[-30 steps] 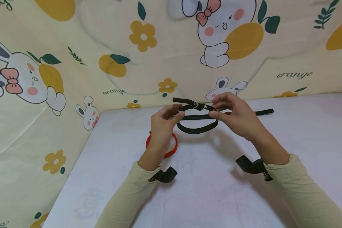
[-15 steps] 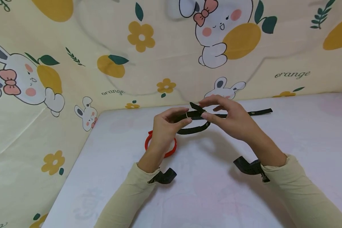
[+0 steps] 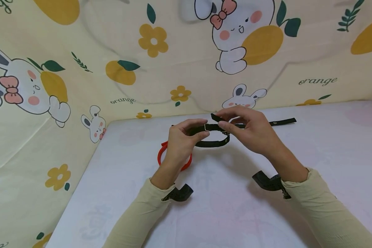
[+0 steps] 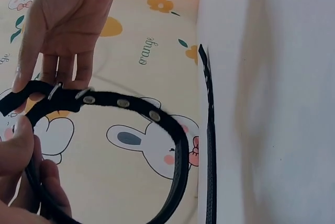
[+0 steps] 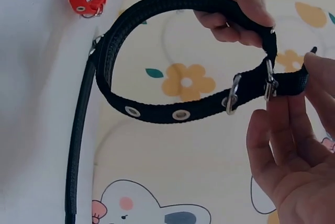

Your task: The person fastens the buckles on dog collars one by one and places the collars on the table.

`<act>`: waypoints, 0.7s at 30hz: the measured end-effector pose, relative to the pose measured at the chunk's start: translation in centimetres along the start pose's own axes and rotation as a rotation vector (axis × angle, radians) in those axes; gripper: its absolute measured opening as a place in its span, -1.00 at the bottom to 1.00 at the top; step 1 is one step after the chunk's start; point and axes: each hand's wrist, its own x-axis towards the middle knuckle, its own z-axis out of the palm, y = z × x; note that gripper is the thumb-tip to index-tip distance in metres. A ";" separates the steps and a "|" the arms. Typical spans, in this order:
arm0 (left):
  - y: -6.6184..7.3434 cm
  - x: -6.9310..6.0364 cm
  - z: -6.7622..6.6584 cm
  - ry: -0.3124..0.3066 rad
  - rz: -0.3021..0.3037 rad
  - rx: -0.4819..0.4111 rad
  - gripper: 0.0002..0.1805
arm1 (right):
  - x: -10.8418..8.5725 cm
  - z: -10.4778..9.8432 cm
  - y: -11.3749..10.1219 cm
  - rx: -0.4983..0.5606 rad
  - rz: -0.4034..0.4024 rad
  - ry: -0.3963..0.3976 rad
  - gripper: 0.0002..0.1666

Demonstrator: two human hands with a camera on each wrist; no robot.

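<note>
Both hands hold a black collar (image 3: 212,144) above the table, its strap forming a loop. My left hand (image 3: 183,143) pinches the band between thumb and fingers to the left of the buckle. With thumb and fingertips, my right hand (image 3: 248,129) pinches the strap's free tail (image 5: 293,84), which passes through the metal buckle (image 5: 270,80). Beside the buckle sits a metal D-ring (image 5: 233,94), and metal eyelets (image 5: 181,114) line the band. In the head view the hands hide part of the loop; the left wrist view shows the collar (image 4: 182,156) more fully.
A red collar (image 3: 159,156) with eyelets and a buckle lies on the white table (image 3: 220,206), partly behind the left wrist. Further back, another black strap (image 3: 283,122) lies along the table near the patterned cloth backdrop (image 3: 161,69).
The collar has turned in the hands. My right hand has shifted from the band's side to the free tail by the buckle, and my left hand has moved slightly right.
</note>
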 end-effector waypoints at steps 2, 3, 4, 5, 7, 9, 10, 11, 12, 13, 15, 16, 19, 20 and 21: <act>0.0 0.0 0.1 0.020 0.009 -0.003 -0.67 | 0.0 0.0 0.0 -0.005 -0.001 -0.004 -0.73; 0.0 -0.1 0.1 0.031 0.012 0.001 -0.68 | 0.0 0.0 -0.1 -0.008 0.000 -0.006 -0.74; 0.0 -0.1 0.1 0.040 0.014 0.003 -0.68 | 0.0 0.0 -0.1 -0.011 0.001 -0.008 -0.75; 0.0 -0.1 0.1 0.049 0.015 0.007 -0.69 | 0.0 -0.1 -0.1 -0.014 0.001 -0.009 -0.77; 0.0 -0.2 0.2 0.058 0.018 0.015 -0.71 | 0.0 -0.1 -0.2 -0.023 0.004 -0.011 -0.79; 0.0 -0.2 0.2 0.064 0.025 0.021 -0.72 | 0.0 0.0 -0.2 -0.030 0.010 -0.014 -0.80; 0.0 -0.2 0.3 0.066 0.026 0.022 -0.73 | 0.0 0.0 -0.2 -0.032 0.011 -0.016 -0.80; 0.0 -0.2 0.3 0.069 0.031 0.024 -0.73 | 0.0 0.0 -0.2 -0.030 0.013 -0.019 -0.80; 0.0 -0.2 0.3 0.071 0.036 0.026 -0.73 | 0.0 0.0 -0.2 -0.034 0.016 -0.023 -0.80; -0.1 -0.2 0.3 0.073 0.040 0.028 -0.74 | 0.0 0.0 -0.2 -0.041 0.018 -0.026 -0.80; -0.1 -0.2 0.3 0.077 0.051 0.032 -0.74 | -0.1 0.1 -0.1 -0.057 0.020 -0.034 -0.80; -0.1 -0.3 0.3 0.078 0.054 0.035 -0.74 | -0.1 0.1 -0.1 -0.068 0.017 -0.037 -0.80; -0.3 -0.3 0.4 0.062 0.085 0.027 -0.73 | -0.1 0.2 0.0 -0.107 -0.001 -0.036 -0.80; -0.3 -0.3 0.4 0.055 0.098 0.024 -0.73 | -0.1 0.3 0.0 -0.118 -0.009 -0.033 -0.80; -0.3 -0.3 0.4 0.050 0.106 0.023 -0.72 | -0.1 0.4 0.1 -0.127 -0.017 -0.029 -0.80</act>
